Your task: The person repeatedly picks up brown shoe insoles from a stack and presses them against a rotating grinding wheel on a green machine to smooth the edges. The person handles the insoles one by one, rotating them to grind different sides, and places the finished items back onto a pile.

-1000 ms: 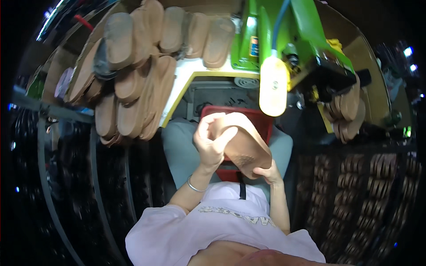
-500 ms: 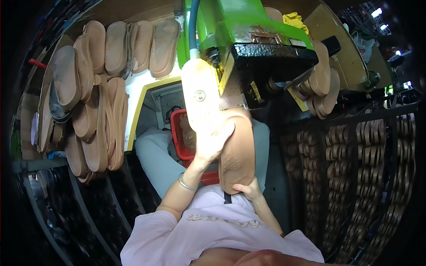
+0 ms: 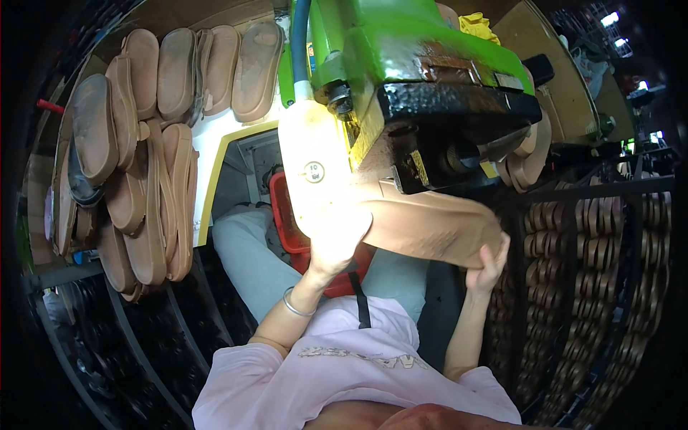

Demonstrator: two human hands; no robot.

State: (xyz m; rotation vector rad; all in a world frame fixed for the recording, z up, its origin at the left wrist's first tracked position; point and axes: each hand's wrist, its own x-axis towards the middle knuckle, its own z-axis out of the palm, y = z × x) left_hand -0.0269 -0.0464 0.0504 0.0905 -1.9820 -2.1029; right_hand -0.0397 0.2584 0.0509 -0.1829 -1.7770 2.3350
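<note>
Beyond our left fingertips, well off to the left, tan soles [image 3: 147,154] lie stacked on the white bench [image 3: 215,140], untouched. Our left hand [image 3: 337,247] grips the near end of the brown sole [image 3: 430,226], though a bright lamp glare washes it out, so we cannot tell how the fingers curl. Just above those fingers hangs the white bottle [image 3: 315,168], and below the wrist, between our knees, sits the red crate [image 3: 294,229]. The sole runs flat from left hand to right, pressed up under the black head [image 3: 459,122] of the green machine [image 3: 401,43]. Our right hand [image 3: 489,261] clamps the far end, fingers [image 3: 499,247] wrapped over the edge from below.

To do this step well, we judge that both ends want equal upward pressure, so the sole meets the black head level, and our right fingers should keep to the edge, clear of the working part.

Against half a second ago, the sole has swung from nearly upright to lying across, our right hand has moved out to the right, and the machine fills more of the view. A second ago we held the sole low over the crate.
</note>
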